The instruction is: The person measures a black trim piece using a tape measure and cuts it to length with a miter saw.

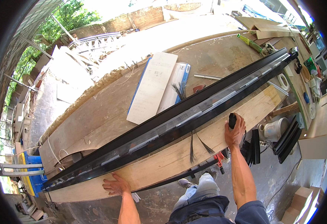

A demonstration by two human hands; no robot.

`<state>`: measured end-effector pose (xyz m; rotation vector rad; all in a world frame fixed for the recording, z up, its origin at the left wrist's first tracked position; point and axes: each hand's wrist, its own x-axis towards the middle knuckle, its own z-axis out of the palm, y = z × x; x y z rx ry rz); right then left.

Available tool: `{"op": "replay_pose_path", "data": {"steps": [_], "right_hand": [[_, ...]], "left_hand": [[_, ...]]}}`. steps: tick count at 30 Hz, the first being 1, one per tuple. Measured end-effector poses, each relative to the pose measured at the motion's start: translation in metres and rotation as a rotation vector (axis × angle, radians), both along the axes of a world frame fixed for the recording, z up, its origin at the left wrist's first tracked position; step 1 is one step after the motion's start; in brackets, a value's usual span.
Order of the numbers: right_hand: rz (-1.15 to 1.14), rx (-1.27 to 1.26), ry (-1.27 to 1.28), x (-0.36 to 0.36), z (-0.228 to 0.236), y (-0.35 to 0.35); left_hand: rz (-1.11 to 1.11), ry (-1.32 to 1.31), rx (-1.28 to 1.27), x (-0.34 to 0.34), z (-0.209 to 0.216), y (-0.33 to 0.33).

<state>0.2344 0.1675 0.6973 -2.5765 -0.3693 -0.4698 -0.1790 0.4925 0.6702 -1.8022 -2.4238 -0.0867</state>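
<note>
A long pale wooden board (152,161) runs from lower left to upper right in front of me. My left hand (117,184) rests on its near edge at the left, fingers spread and holding nothing. Farther right, my right hand (236,131) is closed around a short black object (232,120) over the board; its kind is mostly hidden by the fingers. Beyond the board lie long black profiles (148,149) with a clear, glossy strip along them. Between my hands, two small bunches of thin black strands (192,152) lie on the board and hang toward its near edge.
A white panel (152,87) and a blue-edged white package lie on the big worktable (107,119). More dark strands (180,91) are beside them. A red tool (219,160) shows below the board. Black profile pieces (287,140) and a bucket (276,128) stand at the right.
</note>
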Motion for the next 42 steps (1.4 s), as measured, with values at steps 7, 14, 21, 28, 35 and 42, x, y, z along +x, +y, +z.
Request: {"op": "replay_pose_path", "data": {"steps": [7, 14, 21, 28, 35, 42], "right_hand": [[0.004, 0.017, -0.02, 0.0, 0.0, 0.001], [0.001, 0.013, -0.01, 0.001, -0.001, 0.0], [0.006, 0.012, -0.011, 0.001, -0.002, -0.001], [0.007, 0.014, -0.014, 0.0, -0.001, 0.0], [0.005, 0.01, -0.01, 0.0, 0.0, 0.0], [0.005, 0.006, 0.012, 0.0, 0.001, 0.0]], "left_hand": [[0.005, -0.005, 0.026, 0.0, -0.002, 0.0], [0.001, -0.042, -0.001, 0.0, 0.001, -0.001], [0.019, -0.062, -0.071, 0.004, 0.007, -0.001], [0.028, -0.066, -0.066, 0.005, 0.008, -0.002], [0.023, -0.061, -0.058, 0.003, 0.007, -0.001], [0.023, -0.051, -0.031, 0.0, 0.001, 0.001]]}}
